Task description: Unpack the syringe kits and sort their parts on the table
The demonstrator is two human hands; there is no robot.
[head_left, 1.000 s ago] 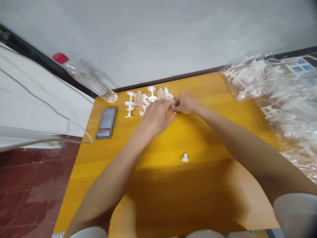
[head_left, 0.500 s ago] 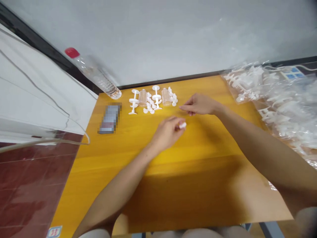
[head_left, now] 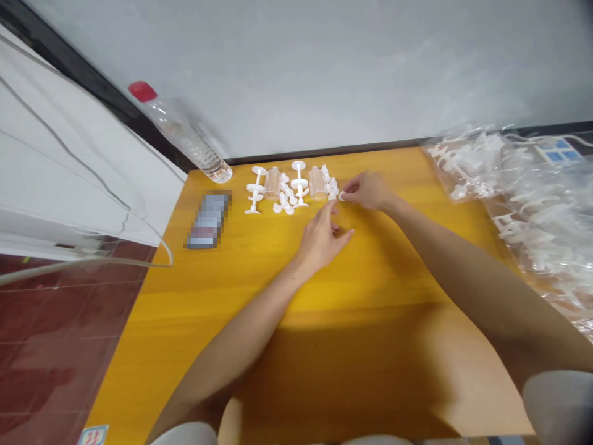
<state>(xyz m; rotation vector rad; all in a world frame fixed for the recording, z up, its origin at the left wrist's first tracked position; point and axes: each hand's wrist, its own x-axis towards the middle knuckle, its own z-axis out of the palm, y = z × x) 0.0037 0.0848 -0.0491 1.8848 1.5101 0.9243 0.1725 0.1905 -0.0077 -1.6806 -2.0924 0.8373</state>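
Note:
My right hand (head_left: 365,190) pinches a small white plastic piece (head_left: 341,196) at the right end of the row of parts. My left hand (head_left: 322,235) is open just in front of that row, thumb apart from the fingers and nothing in it. Small white pieces (head_left: 330,184) lie beside a clear ribbed plastic cylinder (head_left: 317,183). Left of this cylinder is a white plunger-like part (head_left: 299,183) with round discs. A second clear cylinder (head_left: 272,183), more small white pieces (head_left: 286,201) and another plunger-like part (head_left: 255,190) are farther left.
A clear bottle with a red cap (head_left: 185,136) stands at the back left, near a blurred-out phone (head_left: 208,220). Clear plastic bags of white parts (head_left: 546,210) cover the table's right side. A wall (head_left: 324,74) rises behind the wooden table (head_left: 222,309). A pale cable (head_left: 92,262) hangs at left.
My left hand has opened and reached forward; the white piece it held is no longer in it. My right hand now grips a small white piece beside the others. The view has shifted slightly.

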